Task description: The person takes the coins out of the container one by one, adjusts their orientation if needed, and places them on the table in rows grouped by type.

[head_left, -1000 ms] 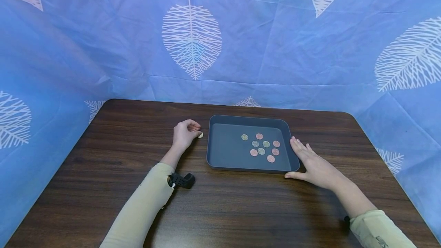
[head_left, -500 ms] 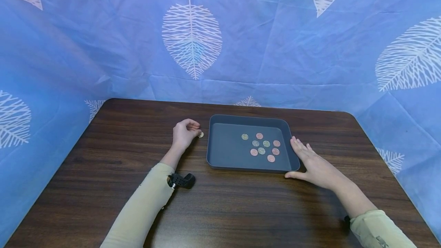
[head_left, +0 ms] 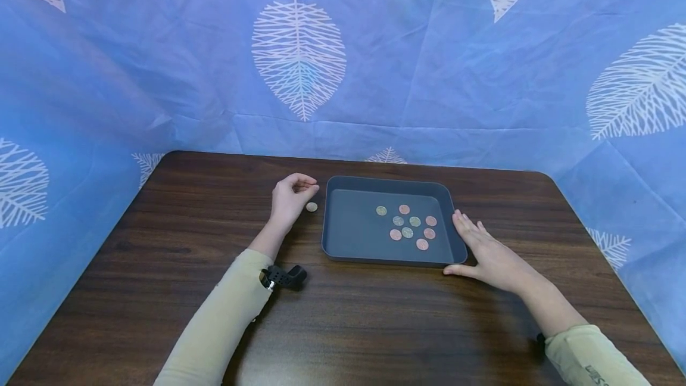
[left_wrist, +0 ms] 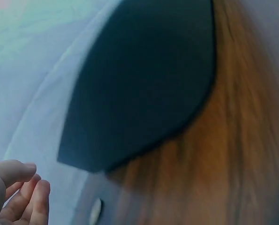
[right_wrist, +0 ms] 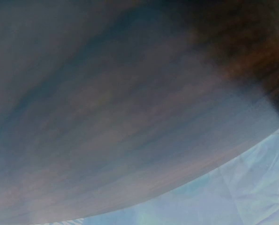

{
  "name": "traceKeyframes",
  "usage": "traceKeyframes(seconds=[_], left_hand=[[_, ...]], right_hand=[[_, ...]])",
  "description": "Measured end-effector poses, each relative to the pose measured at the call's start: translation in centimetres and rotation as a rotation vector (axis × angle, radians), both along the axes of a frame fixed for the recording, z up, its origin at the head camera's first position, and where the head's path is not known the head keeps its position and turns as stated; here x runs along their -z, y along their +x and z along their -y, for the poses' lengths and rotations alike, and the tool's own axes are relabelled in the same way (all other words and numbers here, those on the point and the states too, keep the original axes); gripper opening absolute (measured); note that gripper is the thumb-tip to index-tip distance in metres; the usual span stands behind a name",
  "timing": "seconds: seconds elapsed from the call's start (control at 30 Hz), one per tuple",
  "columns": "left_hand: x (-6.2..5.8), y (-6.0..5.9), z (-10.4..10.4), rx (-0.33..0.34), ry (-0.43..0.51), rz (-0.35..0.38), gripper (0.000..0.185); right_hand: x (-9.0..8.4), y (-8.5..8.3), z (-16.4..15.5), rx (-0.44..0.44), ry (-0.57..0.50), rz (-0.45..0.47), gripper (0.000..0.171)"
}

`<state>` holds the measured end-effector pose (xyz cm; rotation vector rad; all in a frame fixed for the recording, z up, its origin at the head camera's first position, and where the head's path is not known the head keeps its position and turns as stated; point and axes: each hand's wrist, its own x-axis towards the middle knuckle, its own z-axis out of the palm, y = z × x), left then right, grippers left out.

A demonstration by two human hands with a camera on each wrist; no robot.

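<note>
Nearest me are my two sleeves, one on each forearm; the right cuff carries some small dark print, too small to read. A black strap (head_left: 284,277) sits at my left wrist, resting on the dark wood surface (head_left: 161,290).

My right hand (head_left: 485,252) lies flat on the surface against the tray's near right corner — fingers straight and together along its right wall, thumb along the front wall, gripping nothing.

The tray (head_left: 343,252) is the only one here: dark grey, shallow, with rounded corners. In it I count eight coins (head_left: 407,226), lying flat in a loose cluster toward the right half — about four coppery and four duller, greenish-silver. No writing on them can be made out.

A ninth coin (head_left: 312,206), pale, lies alone on the surface just left of the tray, between its left wall and my left hand (head_left: 289,198). That hand hovers just beside the coin with its fingers loosely curled and holds nothing; the left wrist view shows the fingertips (left_wrist: 33,197) apart from the coin (left_wrist: 96,212).

Farthest off, blue cloth (head_left: 429,76) printed with white leaves hangs around the surface.
</note>
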<state>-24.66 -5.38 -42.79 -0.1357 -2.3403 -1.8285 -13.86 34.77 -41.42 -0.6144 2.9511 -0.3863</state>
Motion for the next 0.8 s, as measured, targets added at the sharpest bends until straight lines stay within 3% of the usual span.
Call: traceKeyframes(seconds=[0.4, 0.8], left_hand=[[-2.5, 0.1, -2.6, 0.09, 0.032, -0.027, 0.016], [-3.4, 0.0, -6.0, 0.156, 0.0, -0.043, 0.012]], right_hand=[[0.0, 0.2, 0.0, -0.002, -0.008, -0.003, 0.115], [-0.2, 0.2, 0.0, -0.005, -0.016, -0.001, 0.115]])
